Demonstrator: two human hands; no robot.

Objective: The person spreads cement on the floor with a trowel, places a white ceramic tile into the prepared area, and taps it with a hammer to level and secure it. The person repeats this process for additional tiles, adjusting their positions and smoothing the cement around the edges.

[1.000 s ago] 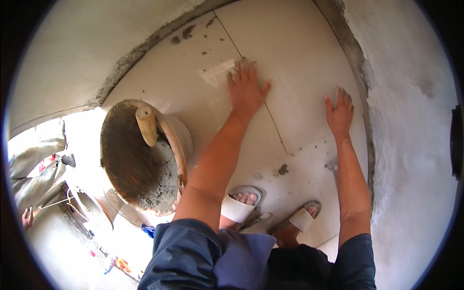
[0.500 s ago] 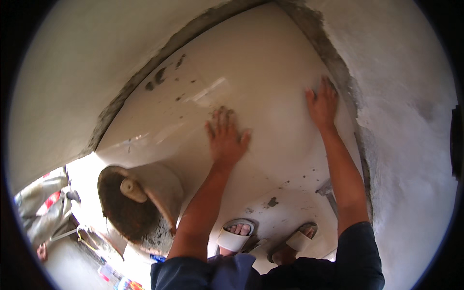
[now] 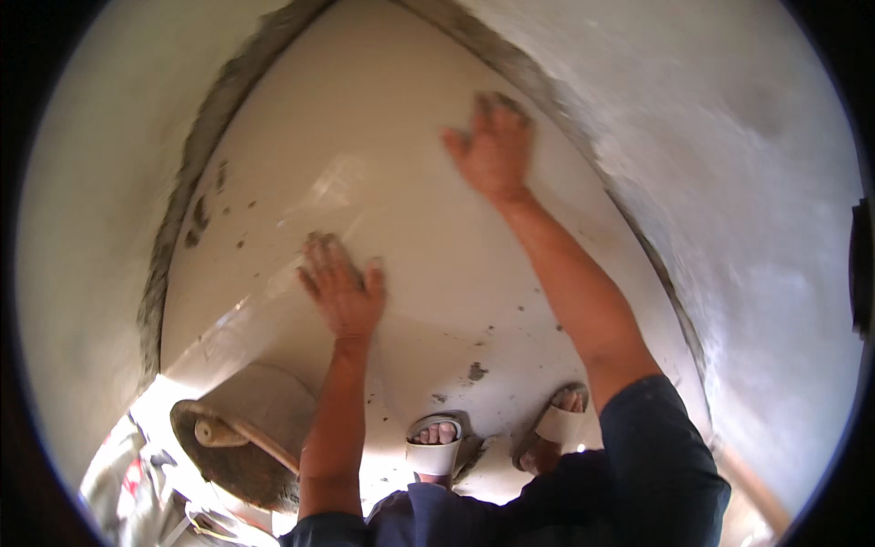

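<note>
head view: i am working with both bare hands over a pale, glossy tile surface [image 3: 392,118], which is lying underfoot and narrowing toward a far corner between two plastered walls. my left hand [image 3: 344,292] is resting palm down near the middle of it, fingers spread and thumb standing out to the side, and it is gripping nothing. my right hand [image 3: 495,150] is reaching farther out, close to the right-hand edge, palm down with the thumb held apart; it is blurring, so i cannot tell how firmly it is meeting the surface, but it is pinching nothing that i can see. grey grime is covering the fingertips of both.

along the edges, rough grey strips are running beside the left wall [image 3: 100,228] and the right wall [image 3: 720,182]. dark smears [image 3: 197,219] are marking the surface near its left edge, and a grey clump [image 3: 477,371] is lying ahead of my feet. a bucket [image 3: 264,397] is standing just beside my left forearm, its mouth showing grime and a wooden handle [image 3: 219,432] jutting up inside. i am standing in sandals with pale straps, the left sandal [image 3: 432,459] sitting a little nearer to me than the right sandal [image 3: 558,425].
</note>
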